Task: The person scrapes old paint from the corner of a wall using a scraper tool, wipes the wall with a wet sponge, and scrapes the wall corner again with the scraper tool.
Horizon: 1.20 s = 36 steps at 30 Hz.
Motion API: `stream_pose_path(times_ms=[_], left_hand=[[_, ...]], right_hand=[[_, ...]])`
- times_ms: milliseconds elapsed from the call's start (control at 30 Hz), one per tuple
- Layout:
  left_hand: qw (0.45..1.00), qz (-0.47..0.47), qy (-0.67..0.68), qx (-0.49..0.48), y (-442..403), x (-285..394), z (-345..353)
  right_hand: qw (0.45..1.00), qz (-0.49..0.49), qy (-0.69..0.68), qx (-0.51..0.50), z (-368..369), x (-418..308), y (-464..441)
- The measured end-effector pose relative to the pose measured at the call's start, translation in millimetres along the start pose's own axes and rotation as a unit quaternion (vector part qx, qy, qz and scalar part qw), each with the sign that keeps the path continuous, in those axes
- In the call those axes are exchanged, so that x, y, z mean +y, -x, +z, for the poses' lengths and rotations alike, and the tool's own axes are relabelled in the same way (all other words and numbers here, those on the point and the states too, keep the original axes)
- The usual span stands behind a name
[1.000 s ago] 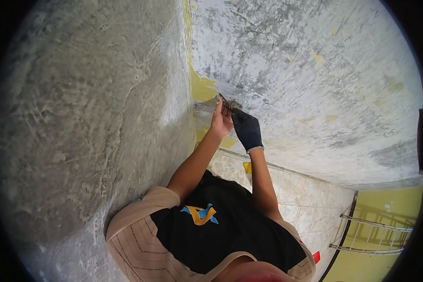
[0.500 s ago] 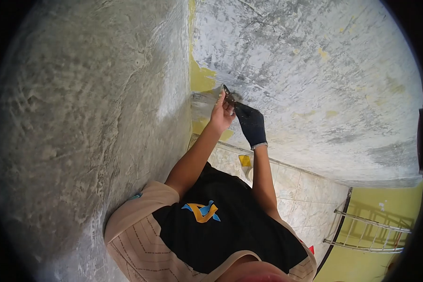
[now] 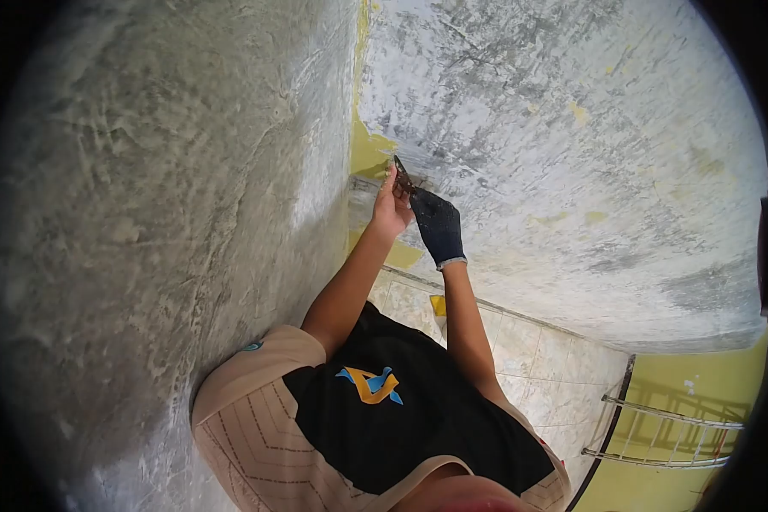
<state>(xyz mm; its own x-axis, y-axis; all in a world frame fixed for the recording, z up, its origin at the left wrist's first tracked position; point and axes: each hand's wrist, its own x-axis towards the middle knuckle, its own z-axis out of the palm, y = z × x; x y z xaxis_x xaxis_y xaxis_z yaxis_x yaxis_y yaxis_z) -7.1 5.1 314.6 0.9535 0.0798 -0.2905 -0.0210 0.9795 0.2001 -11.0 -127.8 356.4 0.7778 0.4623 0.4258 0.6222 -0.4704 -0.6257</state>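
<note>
My right hand (image 3: 438, 220), in a dark knitted glove, is closed round a dark scraper (image 3: 404, 177) with a thin, flat blade. My bare left hand (image 3: 391, 209) is at the blade from the left side, its fingers curled against it and the thumb pointing up. The blade's upper edge is close to the stripped wall (image 3: 520, 128), beside a patch of yellow-green paint (image 3: 370, 155) near the corner. Whether the edge touches the wall I cannot tell. The scraper's handle is hidden inside the glove.
A rough grey wall (image 3: 171, 196) stands close on my left and meets the scraped wall at the corner. Below lies a tiled floor (image 3: 520, 341) with a yellow object (image 3: 438, 305) on it. A ladder (image 3: 674, 431) is at the lower right, before a yellow-green wall (image 3: 691, 375).
Both hands and the scraper have moved slightly left, nearer the corner and the paint patch. The view has shifted a little. The hold on the scraper looks the same.
</note>
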Motion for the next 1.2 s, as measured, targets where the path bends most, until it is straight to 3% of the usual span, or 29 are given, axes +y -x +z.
stream_pose_path(times_ms=[133,233,267,433,500,667,700,767,833,1000,1167,1200], left_hand=[[0.999,0.041,-0.031,0.009,-9.9,-11.2,-11.2],[1.000,0.015,-0.007,0.023,-14.8,-15.6,-16.1],[1.000,0.022,0.008,0.010,-15.1,-11.9,-10.2],[1.000,0.005,-0.027,-0.005,-0.8,5.3,-0.4],[0.999,0.020,-0.019,0.022,4.7,-0.4,9.3],[0.999,0.021,-0.031,-0.008,8.4,2.9,13.4],[0.998,0.012,-0.046,-0.033,3.5,7.5,16.8],[0.998,0.022,-0.065,0.011,5.6,1.1,13.9],[0.997,-0.029,-0.062,0.020,6.4,-7.0,14.5],[0.999,-0.007,-0.032,-0.019,-1.4,6.9,18.1],[0.999,-0.014,-0.050,0.010,4.3,-9.4,9.2],[0.999,-0.002,-0.036,0.016,9.3,-11.1,20.3]], right_hand=[[0.996,0.064,-0.069,0.010,-18.8,-22.7,4.6],[0.996,0.076,-0.031,-0.018,-31.1,-24.5,-2.8],[0.999,0.018,-0.044,-0.003,-27.2,-21.4,-5.5],[0.998,0.035,-0.058,-0.011,-17.6,-21.5,-3.0],[0.986,0.115,-0.120,-0.025,-27.3,-23.9,-3.2],[0.998,0.049,-0.037,-0.029,-20.2,-23.2,-16.2],[0.995,0.040,-0.096,-0.010,-13.4,-12.9,-11.5],[0.985,0.115,-0.122,-0.034,-31.8,-20.9,-4.9],[0.983,0.148,-0.107,-0.037,-44.9,-24.2,-6.4],[0.998,0.036,-0.044,-0.017,-18.1,-21.1,-10.6],[0.974,0.155,-0.158,-0.040,-47.0,-39.2,-3.0],[0.984,0.111,-0.137,-0.031,-44.2,-39.3,-5.1]])
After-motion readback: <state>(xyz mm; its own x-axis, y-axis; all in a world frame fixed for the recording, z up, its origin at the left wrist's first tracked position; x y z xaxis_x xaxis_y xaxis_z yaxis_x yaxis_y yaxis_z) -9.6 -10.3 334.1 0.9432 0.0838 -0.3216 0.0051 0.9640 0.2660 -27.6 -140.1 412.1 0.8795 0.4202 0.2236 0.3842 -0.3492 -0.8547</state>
